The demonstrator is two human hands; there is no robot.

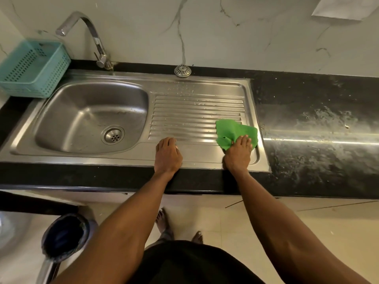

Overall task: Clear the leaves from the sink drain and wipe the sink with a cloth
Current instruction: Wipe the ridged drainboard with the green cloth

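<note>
Wiping: right hand (239, 149) presses green cloth (233, 131) flat; stroke along drainboard (194, 111) ribs.
Left hand (168, 151): fingers loosely bent, holding nothing, braces on the drainboard.

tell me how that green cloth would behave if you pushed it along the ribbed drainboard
The green cloth lies crumpled under the right hand, so it is probably floppy and bunches up. It looks thin, likely light. On the wet-looking steel drainboard it should slide easily.
</note>
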